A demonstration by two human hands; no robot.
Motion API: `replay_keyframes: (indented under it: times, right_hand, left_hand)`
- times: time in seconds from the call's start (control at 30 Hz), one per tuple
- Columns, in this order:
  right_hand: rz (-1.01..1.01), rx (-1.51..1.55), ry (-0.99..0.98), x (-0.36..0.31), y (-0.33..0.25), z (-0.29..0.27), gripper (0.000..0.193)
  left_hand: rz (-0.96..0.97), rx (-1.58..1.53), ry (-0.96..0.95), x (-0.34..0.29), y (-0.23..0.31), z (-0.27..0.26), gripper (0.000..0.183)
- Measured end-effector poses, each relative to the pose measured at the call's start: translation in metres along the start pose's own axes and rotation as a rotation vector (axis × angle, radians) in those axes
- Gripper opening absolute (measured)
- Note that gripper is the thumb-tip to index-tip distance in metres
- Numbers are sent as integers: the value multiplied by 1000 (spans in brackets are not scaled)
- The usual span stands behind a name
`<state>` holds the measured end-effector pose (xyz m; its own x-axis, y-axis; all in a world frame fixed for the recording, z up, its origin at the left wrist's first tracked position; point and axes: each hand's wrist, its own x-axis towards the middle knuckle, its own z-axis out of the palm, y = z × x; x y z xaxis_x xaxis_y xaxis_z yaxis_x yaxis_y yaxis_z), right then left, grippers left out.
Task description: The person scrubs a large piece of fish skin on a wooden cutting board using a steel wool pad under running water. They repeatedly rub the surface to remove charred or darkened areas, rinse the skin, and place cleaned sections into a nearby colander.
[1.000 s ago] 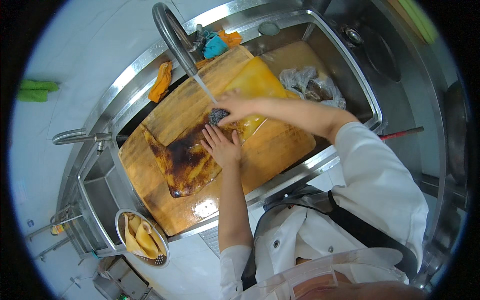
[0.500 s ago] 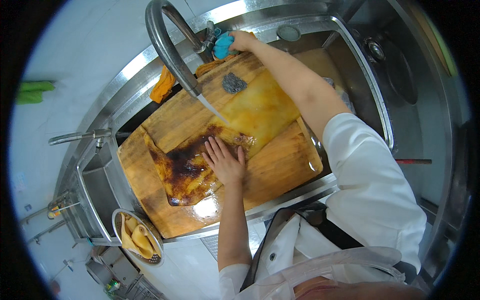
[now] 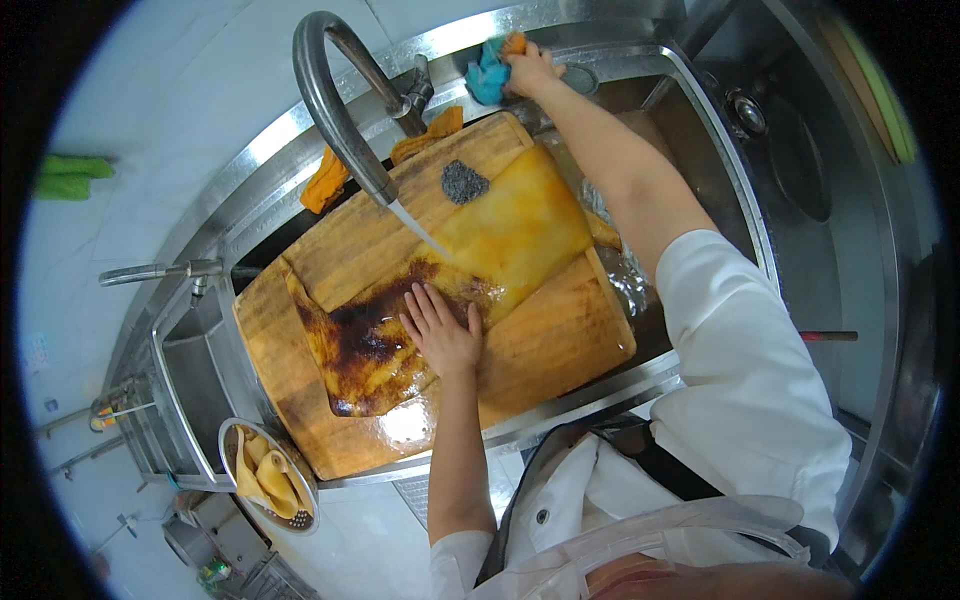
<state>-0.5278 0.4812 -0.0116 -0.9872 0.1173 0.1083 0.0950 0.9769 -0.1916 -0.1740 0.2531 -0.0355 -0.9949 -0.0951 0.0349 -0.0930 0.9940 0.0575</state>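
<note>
A large sheet of what looks like pork skin [image 3: 520,215] lies wet on a wooden board [image 3: 545,345]. One part is yellow, the other scorched dark brown. My left hand [image 3: 445,335] rests flat on it, fingers spread, at the border of the dark part. Water runs from the curved faucet [image 3: 345,120] onto the skin just beyond that hand. At the back rim of the sink, my right hand [image 3: 535,72] is closed on a blue cloth [image 3: 487,76], with a small orange piece beside it at the fingers. A grey steel-wool scrubber [image 3: 464,182] sits on the board's far part.
Orange cloths [image 3: 325,182] hang by the faucet base. A colander [image 3: 312,505] of pale folded pieces stands at the near left. The right basin [image 3: 690,120] lies beside the board, and crumpled clear plastic [image 3: 625,285] shows at its edge. A second faucet [image 3: 160,272] is at left.
My right hand has moved right along the back rim, carrying the blue cloth away from the faucet base. My left hand stays on the skin. The board has shifted slightly in the picture.
</note>
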Motion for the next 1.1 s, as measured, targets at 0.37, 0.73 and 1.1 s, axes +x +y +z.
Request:
replay_keyframes:
  times: [0.37, 0.73, 1.1]
  right_hand:
    - [-31, 649, 38, 4, 47, -1, 51]
    - [126, 319, 92, 42, 216, -21, 69]
    - [248, 10, -73, 37, 183, -1, 47]
  left_hand:
    - [37, -12, 60, -3, 0, -1, 70]
    - [23, -47, 47, -2, 3, -7, 68]
    - [-14, -34, 16, -4, 2, -2, 72]
